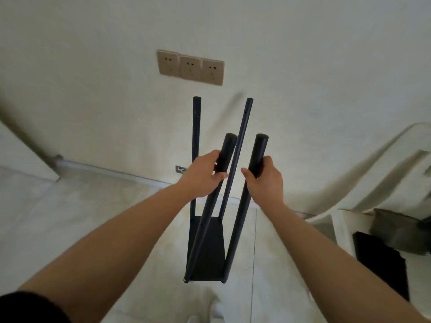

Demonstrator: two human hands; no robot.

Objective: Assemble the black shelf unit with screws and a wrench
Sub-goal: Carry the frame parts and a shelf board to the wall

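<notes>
each hand's grip curls round a near pole: left hand (202, 176), right hand (265, 177); shelf unit (206, 250) below.

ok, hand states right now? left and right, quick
Left hand: grips the near-left pole of the black shelf unit.
Right hand: grips the near-right pole, thumb out.

My left grip (205, 173) curls round the near-left pole (227, 148) of the black shelf unit (206, 248); my right grip (264, 177) wraps the near-right pole (258, 148). Four poles rise from one black shelf panel, the far-right pole (245, 127) leaning inward. Floor (93, 206) pale; three wall sockets (190, 67) behind. A black mat (382, 264) lies to the right.
</notes>
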